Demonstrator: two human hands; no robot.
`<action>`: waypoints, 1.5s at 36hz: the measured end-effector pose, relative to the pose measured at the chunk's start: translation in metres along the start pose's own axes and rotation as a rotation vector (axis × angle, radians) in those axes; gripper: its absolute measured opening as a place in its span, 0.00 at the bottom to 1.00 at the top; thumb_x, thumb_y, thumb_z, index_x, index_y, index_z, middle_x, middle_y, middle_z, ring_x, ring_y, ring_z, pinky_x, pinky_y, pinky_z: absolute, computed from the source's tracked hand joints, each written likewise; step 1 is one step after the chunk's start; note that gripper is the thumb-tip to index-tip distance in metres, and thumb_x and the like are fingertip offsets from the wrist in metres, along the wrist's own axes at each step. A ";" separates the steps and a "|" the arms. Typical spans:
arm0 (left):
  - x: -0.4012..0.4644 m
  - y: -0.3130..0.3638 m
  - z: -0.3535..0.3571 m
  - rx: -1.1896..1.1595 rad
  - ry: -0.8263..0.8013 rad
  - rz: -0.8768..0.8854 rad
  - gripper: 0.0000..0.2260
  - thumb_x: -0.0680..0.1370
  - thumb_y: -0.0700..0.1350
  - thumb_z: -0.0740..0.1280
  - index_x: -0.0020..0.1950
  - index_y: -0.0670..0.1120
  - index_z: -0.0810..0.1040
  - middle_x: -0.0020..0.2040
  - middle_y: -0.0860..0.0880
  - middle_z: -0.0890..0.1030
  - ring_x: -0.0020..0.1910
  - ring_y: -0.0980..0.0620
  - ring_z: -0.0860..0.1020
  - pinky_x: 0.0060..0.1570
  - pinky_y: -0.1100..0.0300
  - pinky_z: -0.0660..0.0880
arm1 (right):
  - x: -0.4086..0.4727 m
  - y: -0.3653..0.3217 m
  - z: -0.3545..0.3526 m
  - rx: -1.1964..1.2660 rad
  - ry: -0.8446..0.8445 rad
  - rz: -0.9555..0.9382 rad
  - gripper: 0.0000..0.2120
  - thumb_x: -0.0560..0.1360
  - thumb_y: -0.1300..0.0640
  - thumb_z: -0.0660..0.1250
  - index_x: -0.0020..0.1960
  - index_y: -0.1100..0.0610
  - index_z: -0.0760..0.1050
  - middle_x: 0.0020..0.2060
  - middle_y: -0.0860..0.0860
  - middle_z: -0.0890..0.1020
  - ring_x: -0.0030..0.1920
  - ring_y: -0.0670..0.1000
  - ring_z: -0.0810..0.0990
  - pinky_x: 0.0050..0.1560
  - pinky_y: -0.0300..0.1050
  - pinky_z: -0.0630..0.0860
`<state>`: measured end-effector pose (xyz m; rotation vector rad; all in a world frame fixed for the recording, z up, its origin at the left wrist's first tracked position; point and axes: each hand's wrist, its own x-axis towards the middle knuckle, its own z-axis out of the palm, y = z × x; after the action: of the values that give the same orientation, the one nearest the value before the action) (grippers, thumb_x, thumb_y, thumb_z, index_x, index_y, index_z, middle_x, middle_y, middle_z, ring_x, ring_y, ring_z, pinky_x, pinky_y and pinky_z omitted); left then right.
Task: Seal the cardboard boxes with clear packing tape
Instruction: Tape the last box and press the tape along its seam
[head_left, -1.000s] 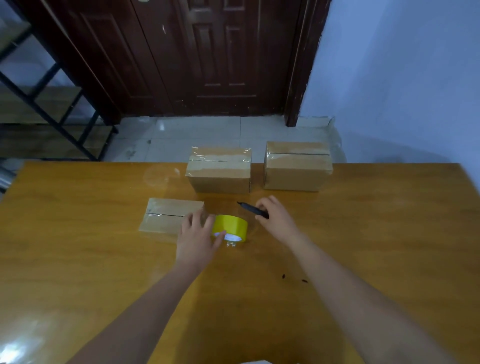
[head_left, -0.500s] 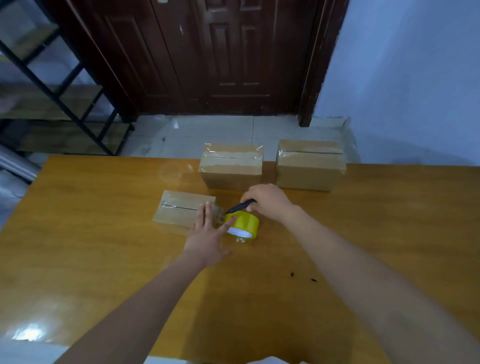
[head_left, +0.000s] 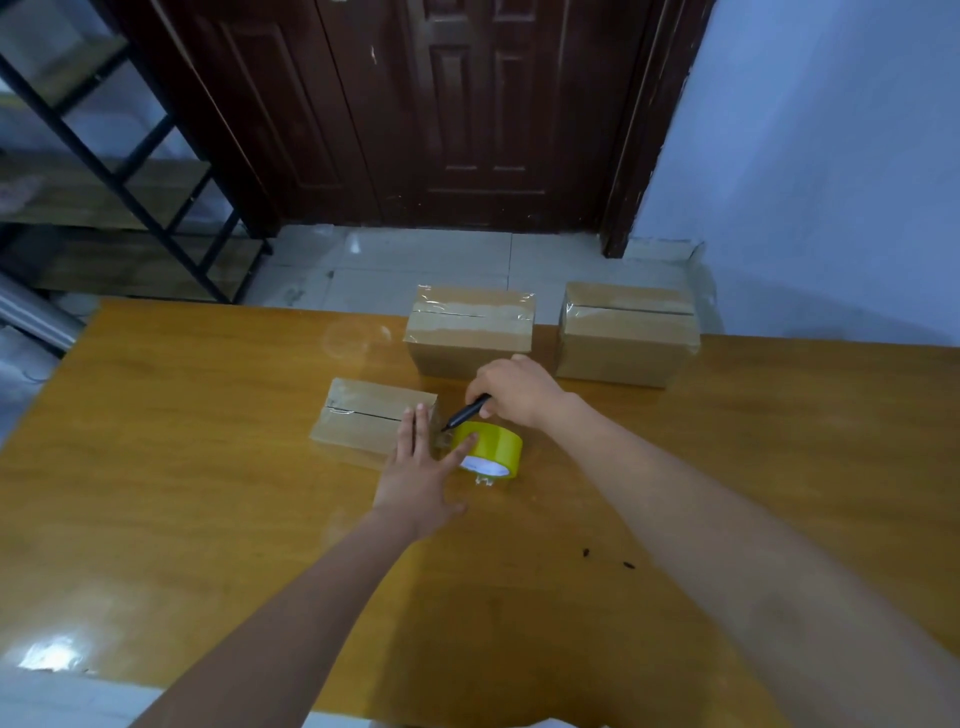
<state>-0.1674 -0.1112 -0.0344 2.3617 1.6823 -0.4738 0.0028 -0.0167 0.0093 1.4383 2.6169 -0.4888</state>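
two boxes (head_left: 470, 332) (head_left: 628, 335) block far side; table (head_left: 208, 467) left open.

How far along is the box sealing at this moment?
Done: the two rear boxes show clear tape over their seams. In hand: on the flat box, the left hand presses down while the right hand holds a black cutter at the tape roll. Left: cutting the tape free.

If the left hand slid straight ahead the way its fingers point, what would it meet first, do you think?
The left hand lies flat, fingertips already at the near right corner of the small flat cardboard box. Going straight on, it would likely press into that box first, with the yellow-cored roll of clear packing tape beside its thumb.
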 end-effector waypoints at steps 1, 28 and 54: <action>0.000 0.000 0.000 0.001 0.003 0.000 0.38 0.74 0.65 0.62 0.75 0.64 0.39 0.74 0.37 0.30 0.73 0.37 0.30 0.73 0.46 0.52 | 0.001 -0.001 0.000 -0.008 0.001 -0.001 0.13 0.76 0.55 0.66 0.60 0.49 0.77 0.54 0.49 0.79 0.60 0.52 0.73 0.57 0.48 0.64; 0.001 -0.002 0.000 0.000 -0.002 0.014 0.40 0.74 0.64 0.63 0.75 0.64 0.37 0.73 0.36 0.30 0.73 0.37 0.30 0.73 0.46 0.52 | -0.043 0.018 0.084 0.228 -0.152 0.611 0.16 0.77 0.63 0.58 0.63 0.56 0.72 0.60 0.57 0.77 0.60 0.59 0.76 0.53 0.49 0.75; 0.001 -0.027 -0.011 -0.288 0.039 0.091 0.25 0.80 0.50 0.59 0.76 0.59 0.56 0.78 0.44 0.41 0.77 0.46 0.39 0.73 0.53 0.52 | 0.029 -0.029 0.056 0.901 -0.167 0.461 0.11 0.75 0.66 0.67 0.56 0.69 0.78 0.44 0.55 0.79 0.46 0.48 0.74 0.42 0.36 0.70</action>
<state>-0.1915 -0.0978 -0.0242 2.2359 1.5326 -0.1575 -0.0407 -0.0263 -0.0442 1.9984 1.8616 -1.7458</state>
